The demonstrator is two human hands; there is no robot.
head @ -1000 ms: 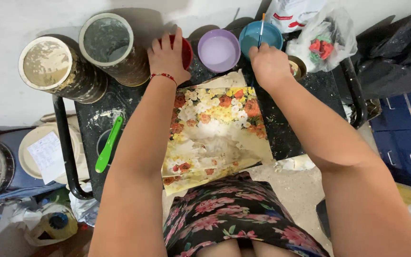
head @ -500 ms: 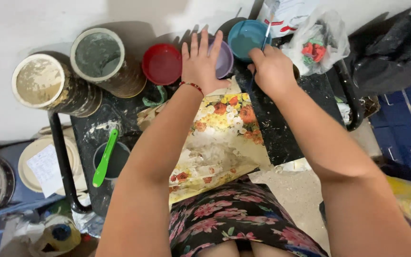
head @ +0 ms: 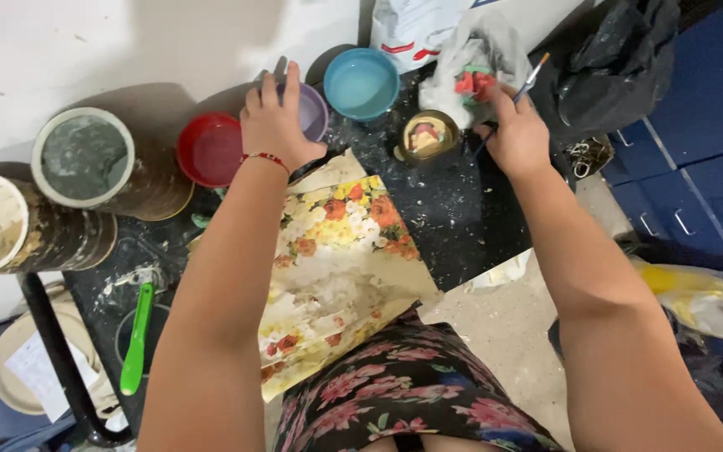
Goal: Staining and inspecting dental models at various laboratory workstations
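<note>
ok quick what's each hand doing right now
Left hand: open, fingers spread over the purple cup.
Right hand: closed on a thin paintbrush.

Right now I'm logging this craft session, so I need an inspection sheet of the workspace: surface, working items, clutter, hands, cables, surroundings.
Surface: dark speckled tabletop, smeared with pale residue.
Working items: flowered paper sheet lying flat; lilac round plastic cup; thin paintbrush with blue handle; small gold round tin.
Clutter: red round plastic cup, blue round plastic cup, two large stained paint cans, green-handled tool, clear plastic bag with red pieces.
Hands: left hand rests over the lilac cup; right hand grips the paintbrush.
Cables: nothing seen.
Surroundings: white wall, blue drawer cabinet, black bag.
</note>
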